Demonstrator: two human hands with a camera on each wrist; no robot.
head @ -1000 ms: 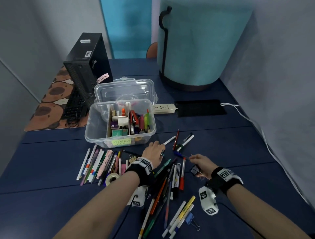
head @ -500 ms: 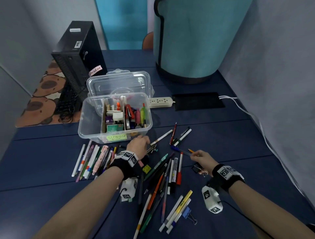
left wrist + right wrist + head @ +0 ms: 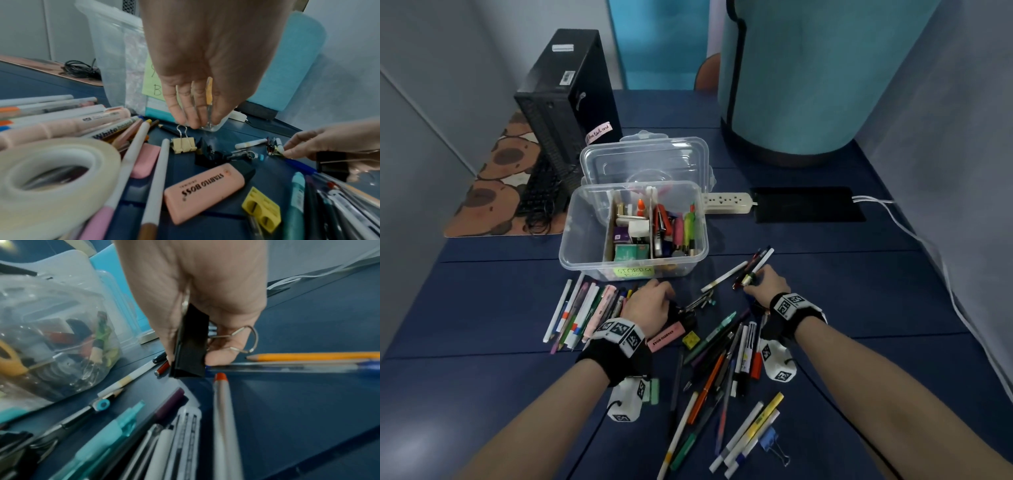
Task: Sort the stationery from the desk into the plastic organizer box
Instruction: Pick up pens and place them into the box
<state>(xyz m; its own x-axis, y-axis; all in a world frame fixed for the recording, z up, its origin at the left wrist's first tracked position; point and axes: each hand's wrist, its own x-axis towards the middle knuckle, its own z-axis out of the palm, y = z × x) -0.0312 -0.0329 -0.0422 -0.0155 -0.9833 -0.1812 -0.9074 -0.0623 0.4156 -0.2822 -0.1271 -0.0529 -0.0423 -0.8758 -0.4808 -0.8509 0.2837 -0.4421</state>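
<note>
Two hands work over a blue desk (image 3: 825, 291) strewn with pens. The right hand (image 3: 765, 286) grips a black clip (image 3: 190, 344) in its curled fingers against the palm, the clip's wire loops sticking out beside the fingers; its fingertips reach down to a small cluster of pens to the right of the box. The left hand (image 3: 650, 303) hangs palm down just in front of the box (image 3: 585, 240), fingers pointing down and close together; thin wire and an orange strip show between them, but what they hold I cannot tell. The clear box stands at the desk's middle, its lid (image 3: 643, 161) leaning behind it, with its middle and right compartments filled. Near the left hand lie a cream clip (image 3: 184, 144), a pink highlighter (image 3: 207, 190), a yellow sharpener (image 3: 262, 209) and a tape roll (image 3: 51, 175). An orange pencil (image 3: 312, 356) lies right of the right hand.
</note>
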